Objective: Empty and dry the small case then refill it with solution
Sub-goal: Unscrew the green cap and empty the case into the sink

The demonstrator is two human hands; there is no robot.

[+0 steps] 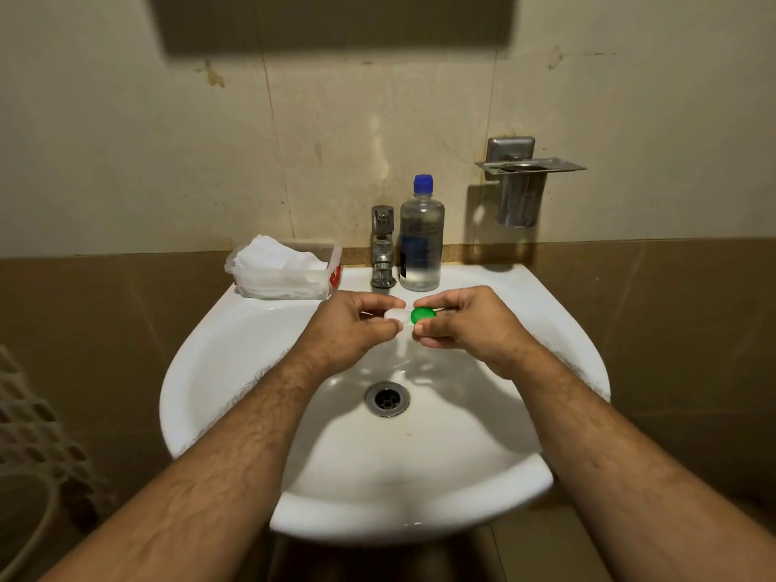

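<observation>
I hold a small lens case (399, 316) over the white sink basin (235, 371), above the drain. My left hand (357, 325) pinches its white left end between thumb and fingers. My right hand (462, 323) grips the right end, fingers around the round green cap (423, 315), which faces up. A clear solution bottle (421, 241) with a blue cap stands upright on the sink's back ledge, just behind my hands. A clear tub of white tissues (281, 268) sits on the ledge at the back left.
A chrome tap (383, 249) stands between the tissue tub and the bottle. The drain (387, 398) lies below my hands. A metal holder (520, 182) is fixed to the wall at the right. A white lattice object (38, 430) stands at the left edge.
</observation>
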